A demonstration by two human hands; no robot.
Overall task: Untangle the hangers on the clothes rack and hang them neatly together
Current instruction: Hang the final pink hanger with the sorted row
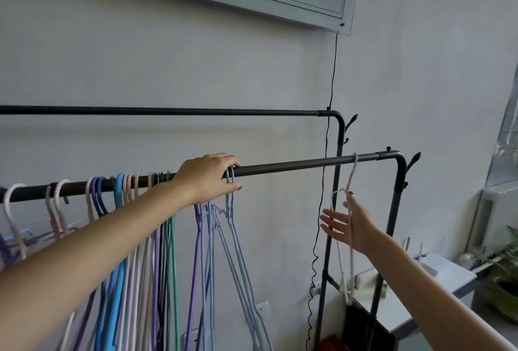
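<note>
One white hanger (351,182) hangs alone on the rail (294,165) — right hand (350,224) spread, fingers touching it. Left hand (208,178) pinches a pale blue hanger (230,199) beside the bunch (145,224). Next, I'd say — slide the loner over.

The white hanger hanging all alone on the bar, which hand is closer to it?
Right. The right hand touches the white hanger just below its hook; the left hand is far along the bar, at the light-blue hangers.
</note>
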